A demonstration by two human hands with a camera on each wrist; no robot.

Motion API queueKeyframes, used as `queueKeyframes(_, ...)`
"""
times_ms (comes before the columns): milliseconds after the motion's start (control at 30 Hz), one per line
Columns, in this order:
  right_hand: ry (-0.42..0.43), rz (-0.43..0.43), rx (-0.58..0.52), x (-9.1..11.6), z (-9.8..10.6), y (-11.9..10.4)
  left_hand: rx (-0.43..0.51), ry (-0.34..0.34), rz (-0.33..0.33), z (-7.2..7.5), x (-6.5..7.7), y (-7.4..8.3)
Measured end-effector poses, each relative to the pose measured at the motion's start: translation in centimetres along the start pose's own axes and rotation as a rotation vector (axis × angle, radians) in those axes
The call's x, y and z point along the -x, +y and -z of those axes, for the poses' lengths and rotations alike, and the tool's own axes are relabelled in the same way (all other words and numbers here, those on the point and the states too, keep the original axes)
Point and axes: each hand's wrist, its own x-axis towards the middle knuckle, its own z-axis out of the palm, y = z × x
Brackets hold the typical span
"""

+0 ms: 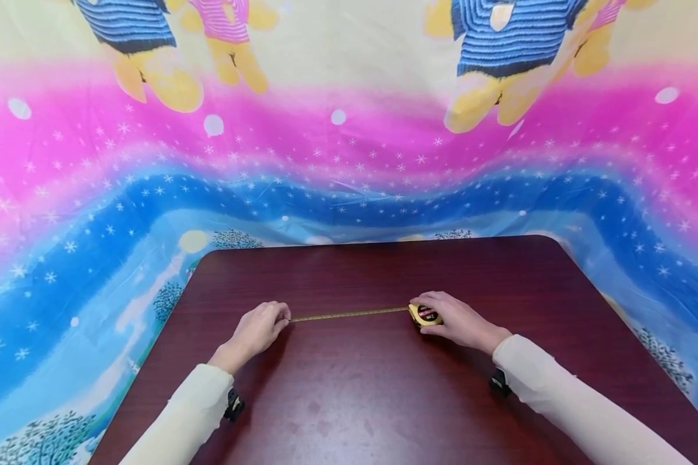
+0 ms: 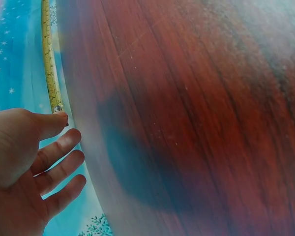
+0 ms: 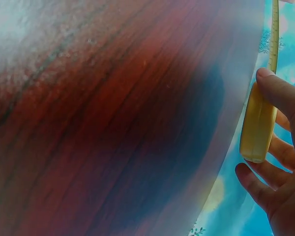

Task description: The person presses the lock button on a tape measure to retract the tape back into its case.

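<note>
Your left hand (image 1: 258, 328) pinched the end of a tape measure's yellow blade (image 1: 349, 314), the gap drawn in to the blade's thinness. Your thumb covered part of the metal end hook (image 2: 58, 109), and other fingers spread loosely beside it; which finger pressed from behind, you could not tell.

Your right hand (image 1: 456, 320) held the yellow tape measure case (image 1: 427, 314), parted only as far as the case's thickness. Your thumb lay along its edge near the blade's mouth, with fingers at the other side and a round black label showing between.

The blade ran nearly straight between your two grips, extended over the dark red wooden table (image 1: 326, 400) beneath them. Behind each grip, a black wrist device (image 1: 233, 405) sat by a cream sleeve (image 1: 180, 413). Beyond both hands hung a printed cloth (image 1: 337, 155).
</note>
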Motion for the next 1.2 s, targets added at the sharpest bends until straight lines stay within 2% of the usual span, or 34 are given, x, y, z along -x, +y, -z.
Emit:
queueKeyframes(200, -0.002, 0.004, -0.002, -0.4, -0.1, 0.0, 0.0, -0.01, -0.003, 0.0, -0.4, 0.2)
queueKeyframes(733, 0.027, 0.018, -0.032, -1.2, -0.1, -0.9, 0.017, 0.036, -0.01, -0.4, -1.1, 1.0)
queueKeyframes(1200, 0.023, 0.013, -0.032, -1.8, -0.4, -1.6, 0.014, 0.015, -0.024, -0.5, -1.8, 2.0)
